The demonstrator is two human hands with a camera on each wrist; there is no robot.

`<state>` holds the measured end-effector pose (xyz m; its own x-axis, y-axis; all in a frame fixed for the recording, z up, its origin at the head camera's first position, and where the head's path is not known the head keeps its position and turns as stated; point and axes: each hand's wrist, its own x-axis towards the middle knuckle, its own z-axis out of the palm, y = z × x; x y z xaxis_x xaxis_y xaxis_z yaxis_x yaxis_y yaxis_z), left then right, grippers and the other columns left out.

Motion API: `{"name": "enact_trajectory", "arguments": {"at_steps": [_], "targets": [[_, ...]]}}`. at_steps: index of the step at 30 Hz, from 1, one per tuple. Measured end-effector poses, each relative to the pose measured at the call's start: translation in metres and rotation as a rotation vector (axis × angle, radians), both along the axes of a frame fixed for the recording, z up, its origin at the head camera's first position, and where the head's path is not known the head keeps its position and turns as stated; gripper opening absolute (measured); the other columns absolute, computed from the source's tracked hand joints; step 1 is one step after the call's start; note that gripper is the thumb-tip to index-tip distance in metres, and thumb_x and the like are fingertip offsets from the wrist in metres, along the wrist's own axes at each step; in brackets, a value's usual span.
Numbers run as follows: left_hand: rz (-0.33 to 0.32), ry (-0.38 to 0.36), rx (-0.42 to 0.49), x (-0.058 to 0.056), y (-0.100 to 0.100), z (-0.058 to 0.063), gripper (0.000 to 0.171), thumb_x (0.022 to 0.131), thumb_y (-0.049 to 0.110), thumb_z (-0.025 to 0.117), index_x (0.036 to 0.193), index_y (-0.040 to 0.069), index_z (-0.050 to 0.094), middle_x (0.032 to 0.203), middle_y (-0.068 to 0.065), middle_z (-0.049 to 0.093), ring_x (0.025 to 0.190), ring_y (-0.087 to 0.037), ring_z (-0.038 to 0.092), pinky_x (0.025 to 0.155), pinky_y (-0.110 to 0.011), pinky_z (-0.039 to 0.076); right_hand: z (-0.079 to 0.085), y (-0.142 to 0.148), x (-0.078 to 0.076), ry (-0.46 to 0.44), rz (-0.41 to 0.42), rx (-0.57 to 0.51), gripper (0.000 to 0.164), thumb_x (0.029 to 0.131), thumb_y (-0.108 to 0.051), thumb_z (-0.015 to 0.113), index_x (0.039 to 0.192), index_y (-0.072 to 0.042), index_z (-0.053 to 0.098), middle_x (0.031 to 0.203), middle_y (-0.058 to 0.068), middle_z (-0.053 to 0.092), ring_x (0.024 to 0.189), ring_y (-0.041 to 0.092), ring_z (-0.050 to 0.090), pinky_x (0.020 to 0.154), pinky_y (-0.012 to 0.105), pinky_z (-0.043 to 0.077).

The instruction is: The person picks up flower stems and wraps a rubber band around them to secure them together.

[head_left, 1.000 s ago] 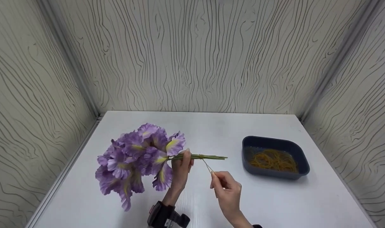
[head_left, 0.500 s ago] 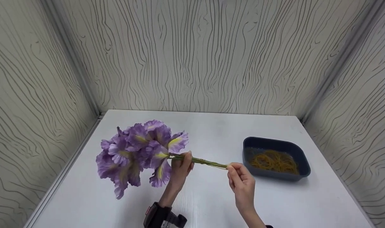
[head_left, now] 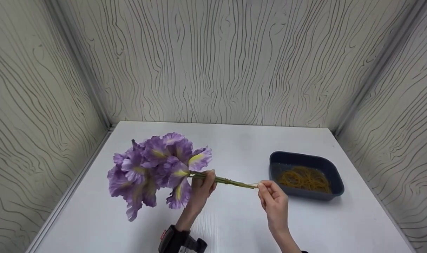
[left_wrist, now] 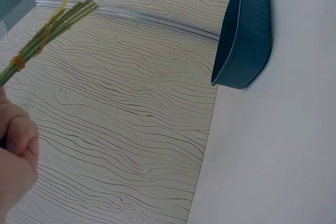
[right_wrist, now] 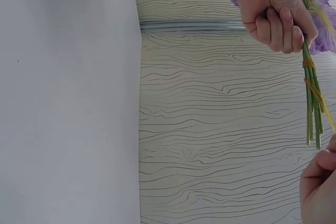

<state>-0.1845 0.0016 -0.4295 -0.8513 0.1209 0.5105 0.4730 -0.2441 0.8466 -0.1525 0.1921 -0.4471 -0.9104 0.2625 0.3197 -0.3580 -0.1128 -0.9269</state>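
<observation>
A bunch of purple artificial irises (head_left: pixel 157 163) lies across my left hand (head_left: pixel 200 189), which grips the green stems (head_left: pixel 234 182) just below the blooms. The stem ends point right. In the right wrist view, one rubber band (right_wrist: pixel 308 63) is wound tightly around the stems near that hand. Further down, a second yellow rubber band (right_wrist: pixel 327 112) loops the stems and stretches past their ends. My right hand (head_left: pixel 276 205) pinches its free end between thumb and fingertips, pulling it taut. The left wrist view also has the stretched band (left_wrist: pixel 65 2) at the stem tips.
A dark blue plastic tub (head_left: pixel 306 195) holding a tangle of yellow rubber bands (head_left: pixel 303 178) stands on the white table (head_left: pixel 234 144), right of the hands. Wood-patterned panels (head_left: pixel 213 63) rise behind and on both sides.
My right hand has moved right, drawing the rubber band from below the stems out past their ends. The stems have tipped slightly downward at the right; the left hand keeps its grip.
</observation>
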Motion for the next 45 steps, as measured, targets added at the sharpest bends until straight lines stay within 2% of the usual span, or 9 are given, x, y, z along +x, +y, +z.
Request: {"name": "enact_trajectory", "arguments": {"at_steps": [4, 9, 16, 20, 24, 28, 34, 41, 45], "targets": [[-0.025, -0.038, -0.002, 0.002, 0.0, 0.002, 0.035, 0.095, -0.003, 0.037, 0.06, -0.01, 0.039, 0.049, -0.003, 0.037, 0.04, -0.002, 0.027, 0.039, -0.017, 0.023, -0.002, 0.002, -0.002, 0.025, -0.001, 0.032, 0.013, 0.089, 0.002, 0.054, 0.087, 0.014, 0.054, 0.057, 0.005, 0.042, 0.046, 0.009, 0.032, 0.038, 0.026, 0.019], [-0.049, -0.027, -0.022, 0.002, -0.001, 0.002, 0.036, 0.095, -0.002, 0.037, 0.06, -0.008, 0.038, 0.048, -0.007, 0.034, 0.04, -0.003, 0.027, 0.039, -0.018, 0.023, -0.003, 0.004, -0.003, 0.055, 0.004, 0.066, 0.01, 0.088, 0.003, 0.054, 0.087, 0.014, 0.055, 0.058, 0.009, 0.044, 0.048, 0.01, 0.034, 0.04, 0.027, 0.02], [-0.062, -0.094, 0.011, -0.001, -0.001, 0.0, 0.037, 0.096, 0.001, 0.037, 0.061, -0.01, 0.039, 0.052, 0.003, 0.038, 0.042, -0.003, 0.027, 0.04, -0.017, 0.022, -0.003, 0.008, -0.003, 0.076, -0.015, 0.165, 0.007, 0.088, 0.004, 0.055, 0.087, 0.011, 0.058, 0.058, 0.012, 0.046, 0.048, 0.013, 0.038, 0.041, 0.024, 0.027], [-0.1, -0.044, -0.014, -0.001, -0.001, 0.0, 0.037, 0.097, 0.0, 0.035, 0.06, -0.008, 0.038, 0.05, -0.001, 0.036, 0.041, -0.004, 0.027, 0.04, -0.018, 0.023, 0.004, 0.008, 0.0, 0.064, -0.013, 0.202, 0.005, 0.087, 0.008, 0.054, 0.087, 0.011, 0.058, 0.057, 0.012, 0.045, 0.048, 0.013, 0.038, 0.042, 0.025, 0.028], [-0.133, 0.031, -0.059, 0.002, -0.003, 0.006, 0.037, 0.096, -0.003, 0.032, 0.059, -0.007, 0.038, 0.048, -0.012, 0.032, 0.041, -0.004, 0.029, 0.039, -0.019, 0.025, 0.017, 0.008, 0.005, 0.081, 0.023, 0.262, 0.004, 0.086, 0.01, 0.054, 0.086, 0.013, 0.057, 0.057, 0.014, 0.045, 0.048, 0.013, 0.038, 0.041, 0.027, 0.026], [-0.151, 0.044, -0.08, 0.001, -0.005, 0.006, 0.037, 0.095, -0.005, 0.033, 0.059, -0.009, 0.039, 0.048, -0.018, 0.031, 0.041, -0.004, 0.03, 0.039, -0.019, 0.025, 0.024, 0.011, 0.005, 0.061, 0.082, 0.323, 0.005, 0.085, 0.007, 0.057, 0.086, 0.012, 0.06, 0.057, 0.013, 0.046, 0.048, 0.012, 0.037, 0.042, 0.024, 0.027], [-0.259, -0.052, -0.071, -0.001, -0.006, 0.005, 0.034, 0.094, -0.006, 0.033, 0.062, -0.012, 0.038, 0.049, -0.003, 0.037, 0.04, -0.001, 0.029, 0.039, -0.017, 0.023, 0.028, 0.015, 0.0, 0.055, 0.12, 0.435, 0.005, 0.082, 0.005, 0.063, 0.085, 0.008, 0.065, 0.054, 0.001, 0.042, 0.048, 0.005, 0.03, 0.044, 0.021, 0.026], [-0.413, -0.017, -0.152, -0.007, -0.006, 0.008, 0.038, 0.096, -0.003, 0.031, 0.06, -0.012, 0.035, 0.047, -0.016, 0.027, 0.04, -0.003, 0.026, 0.039, -0.02, 0.021, 0.023, 0.012, -0.015, 0.155, 0.194, 0.496, 0.005, 0.081, 0.003, 0.064, 0.082, 0.0, 0.068, 0.061, -0.003, 0.052, 0.052, 0.006, 0.035, 0.047, 0.021, 0.03], [-0.47, -0.051, -0.183, -0.01, -0.008, 0.005, 0.039, 0.098, 0.002, 0.033, 0.06, -0.01, 0.035, 0.047, -0.009, 0.029, 0.041, -0.006, 0.026, 0.04, -0.023, 0.021, 0.012, 0.011, -0.027, 0.205, 0.236, 0.507, 0.005, 0.081, 0.001, 0.065, 0.083, -0.003, 0.068, 0.068, -0.001, 0.059, 0.054, 0.007, 0.039, 0.048, 0.021, 0.033]]}}
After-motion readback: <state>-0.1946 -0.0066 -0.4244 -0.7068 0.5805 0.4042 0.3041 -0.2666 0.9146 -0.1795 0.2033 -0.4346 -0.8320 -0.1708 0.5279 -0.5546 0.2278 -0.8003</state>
